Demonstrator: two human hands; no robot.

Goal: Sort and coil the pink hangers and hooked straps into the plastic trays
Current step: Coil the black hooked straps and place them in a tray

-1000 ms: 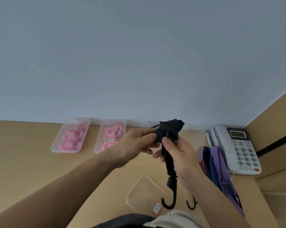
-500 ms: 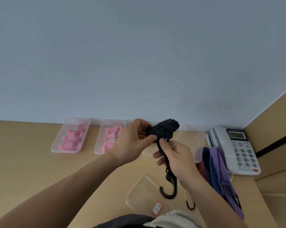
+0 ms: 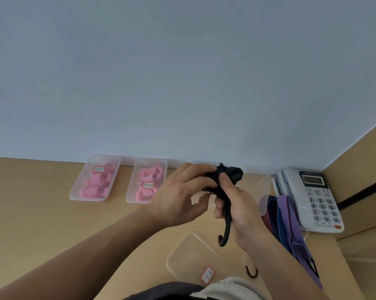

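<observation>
Both hands hold a black hooked strap (image 3: pixel 231 173) above the desk. My left hand (image 3: pixel 180 195) pinches the coiled bundle at its top. My right hand (image 3: pixel 237 204) grips the strap's loose tail, thumb pressed on the coil. The strap's black end hook (image 3: pixel 224 239) hangs below my right hand, over an empty clear tray (image 3: pixel 189 256) with a red-edged label. Two clear trays with pink hangers stand at the back: a left tray (image 3: pixel 74 191) and a second tray (image 3: pixel 130 191) beside it.
A pile of purple, blue and red striped straps (image 3: pixel 284 219) lies right of my right arm, partly in a clear tray (image 3: pixel 264 191). A loose black hook (image 3: pixel 252 272) lies near the front. A white desk phone (image 3: pixel 312 198) stands at the right by a wooden side panel.
The hanging tail has grown shorter and its hook has risen toward my right hand. Both hands drifted slightly right, still winding the coil.
</observation>
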